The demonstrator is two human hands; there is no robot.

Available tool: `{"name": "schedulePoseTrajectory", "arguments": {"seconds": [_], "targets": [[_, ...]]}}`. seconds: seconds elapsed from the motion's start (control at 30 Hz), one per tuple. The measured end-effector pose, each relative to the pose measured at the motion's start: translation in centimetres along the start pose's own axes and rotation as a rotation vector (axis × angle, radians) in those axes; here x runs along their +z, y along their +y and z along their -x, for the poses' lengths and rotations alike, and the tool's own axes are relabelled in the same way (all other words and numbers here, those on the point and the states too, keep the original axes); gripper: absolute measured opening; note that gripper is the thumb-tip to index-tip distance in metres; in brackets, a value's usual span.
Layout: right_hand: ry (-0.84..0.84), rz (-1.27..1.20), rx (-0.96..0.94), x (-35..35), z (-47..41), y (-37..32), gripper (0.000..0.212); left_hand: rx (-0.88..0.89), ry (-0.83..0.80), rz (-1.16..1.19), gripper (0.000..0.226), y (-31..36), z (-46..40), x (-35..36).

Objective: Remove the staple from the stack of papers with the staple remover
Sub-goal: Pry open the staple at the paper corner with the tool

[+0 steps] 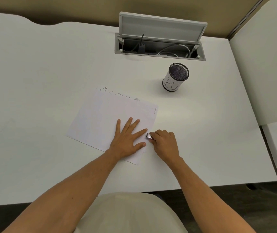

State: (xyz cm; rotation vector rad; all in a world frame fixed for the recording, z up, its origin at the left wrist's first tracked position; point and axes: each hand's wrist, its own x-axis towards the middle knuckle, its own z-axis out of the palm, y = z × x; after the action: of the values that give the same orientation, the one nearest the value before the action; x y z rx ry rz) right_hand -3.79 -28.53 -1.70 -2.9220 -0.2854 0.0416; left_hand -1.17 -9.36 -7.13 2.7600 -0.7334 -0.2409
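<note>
Papers [100, 118] lie flat on the white bench [33, 73], angled. Left hand [127, 138] presses them, fingers spread wide. Right hand [165, 142] just beside the papers' right edge, fingers closed around the metal staple remover [149, 136], tip touching that edge. Mesh cup [176, 77] well beyond the papers.

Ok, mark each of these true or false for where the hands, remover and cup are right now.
1. The left hand lies flat on the stack of papers. True.
2. The right hand is empty. False: it grips the staple remover.
3. The remover is at the stack's right edge. True.
4. The mesh pen cup stands on the papers. False: it stands apart on the desk.
5. The cable box lid is closed. False: it is raised.
</note>
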Motion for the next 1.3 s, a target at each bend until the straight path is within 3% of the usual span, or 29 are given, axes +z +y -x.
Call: {"name": "schedulePoseTrajectory", "arguments": {"seconds": [0.6, 1.0, 1.3], "targets": [[-0.038, 0.025, -0.058, -0.5, -0.8, -0.6, 0.006, -0.042, -0.156, -0.019, 0.081, 0.3, -0.6, -1.2], [-0.052, 0.043, -0.133, -0.3, -1.3, 0.2, 0.002, -0.028, -0.126, -0.019, 0.081, 0.3, -0.6, -1.1], [-0.147, -0.212, 0.019, -0.9, -1.8, 0.4, 0.008, -0.036, -0.134, -0.011, 0.077, 0.4, -0.5, -1.4]]}}
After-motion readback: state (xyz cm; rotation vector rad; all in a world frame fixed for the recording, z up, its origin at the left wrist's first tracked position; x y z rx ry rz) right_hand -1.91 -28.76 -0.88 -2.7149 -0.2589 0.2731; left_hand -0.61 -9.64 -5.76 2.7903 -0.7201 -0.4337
